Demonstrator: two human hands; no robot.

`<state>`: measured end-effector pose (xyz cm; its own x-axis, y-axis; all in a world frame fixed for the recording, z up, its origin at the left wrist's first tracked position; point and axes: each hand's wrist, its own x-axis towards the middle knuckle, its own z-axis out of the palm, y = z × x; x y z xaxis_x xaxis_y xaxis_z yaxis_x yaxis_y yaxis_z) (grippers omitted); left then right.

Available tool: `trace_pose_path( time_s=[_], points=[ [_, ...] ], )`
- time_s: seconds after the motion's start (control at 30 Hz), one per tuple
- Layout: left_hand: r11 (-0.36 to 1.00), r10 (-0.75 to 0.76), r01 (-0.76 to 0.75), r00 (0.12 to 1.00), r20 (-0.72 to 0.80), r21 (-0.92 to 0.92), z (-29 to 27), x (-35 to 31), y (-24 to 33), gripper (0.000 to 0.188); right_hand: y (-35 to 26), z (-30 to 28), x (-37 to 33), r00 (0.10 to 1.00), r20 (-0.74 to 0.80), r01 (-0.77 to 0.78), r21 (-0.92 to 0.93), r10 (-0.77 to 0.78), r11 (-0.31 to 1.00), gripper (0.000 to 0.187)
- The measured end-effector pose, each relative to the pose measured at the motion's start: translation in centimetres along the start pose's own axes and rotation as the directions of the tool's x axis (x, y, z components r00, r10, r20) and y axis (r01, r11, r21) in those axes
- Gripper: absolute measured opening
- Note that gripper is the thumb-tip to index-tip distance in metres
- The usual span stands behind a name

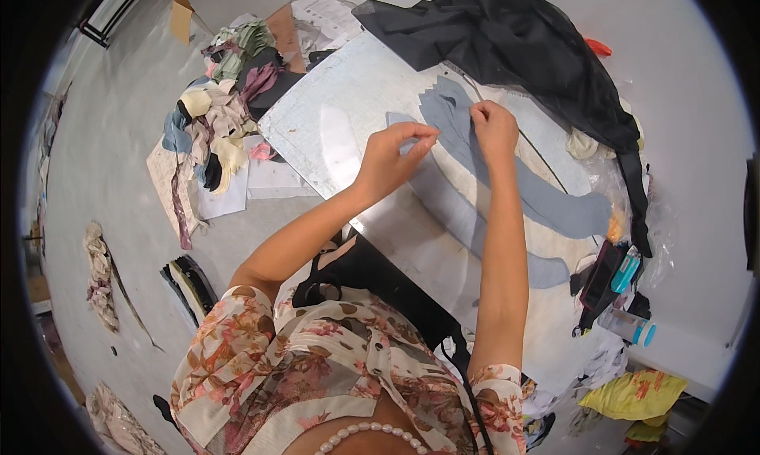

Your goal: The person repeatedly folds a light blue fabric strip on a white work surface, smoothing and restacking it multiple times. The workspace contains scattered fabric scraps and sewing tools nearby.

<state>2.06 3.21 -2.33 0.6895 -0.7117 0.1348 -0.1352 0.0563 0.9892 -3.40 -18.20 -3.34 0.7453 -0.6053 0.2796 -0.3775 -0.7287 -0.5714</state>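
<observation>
A stack of curved blue-grey fabric pieces (554, 206) lies across the pale table, its layered ends fanned out at the far end. My right hand (495, 132) pinches the stack's far right edge between thumb and fingers. Just left of it, my left hand (392, 156) has thumb and forefinger closed at the stack's left edge; whatever is between those tips is too small to make out. Below the left hand runs another curved grey-blue strip (447, 198), flat on the table and partly covered by my right forearm. A white curved piece (338, 142) rests farther left.
Black cloth (507, 36) is heaped over the table's (305, 115) far edge. On the right are a dark pouch (602, 273), a turquoise item (625, 270) and a clear bottle (629, 327). Fabric scraps (222, 115) pile up on the left, and a yellow bag (637, 393) lies low right.
</observation>
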Motion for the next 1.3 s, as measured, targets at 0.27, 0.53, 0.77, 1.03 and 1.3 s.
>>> trace_pose_path(
  time_s=[0.27, 0.53, 0.77, 1.03, 1.3],
  points=[
    [0.805, -0.425, 0.401, 0.904, 0.047, -0.437, 5.3, 5.2, 1.2, 0.036, -3.0, -5.2, -2.4, 0.974, -0.065, 0.221, 0.101, -0.216, 0.97, 0.014],
    [0.944, -0.07, 0.028, 0.991, -0.118, -0.328, 7.1, 7.3, 1.6, 0.041, 1.0, -9.5, -3.7, 0.969, 0.238, -0.073, 0.525, -0.064, 0.848, 0.042],
    [0.923, -0.227, 0.219, 0.974, 0.013, -0.317, 9.8, 5.7, 3.4, 0.038, 11.4, -23.3, -13.6, 0.977, 0.124, -0.172, -0.029, 0.174, 0.985, 0.036],
    [0.775, -0.416, 0.486, 0.874, 0.252, -0.403, 5.9, -0.2, 3.8, 0.03, 1.2, -26.7, -23.5, 0.846, 0.305, -0.51, 0.229, 0.437, 0.829, 0.026],
    [0.934, -0.358, 0.358, 0.934, -0.005, 0.005, -3.2, 0.5, -0.4, 0.021, 0.7, -14.1, -21.9, 0.848, 0.369, -0.496, 0.305, 0.38, 0.813, 0.032]
  ],
)
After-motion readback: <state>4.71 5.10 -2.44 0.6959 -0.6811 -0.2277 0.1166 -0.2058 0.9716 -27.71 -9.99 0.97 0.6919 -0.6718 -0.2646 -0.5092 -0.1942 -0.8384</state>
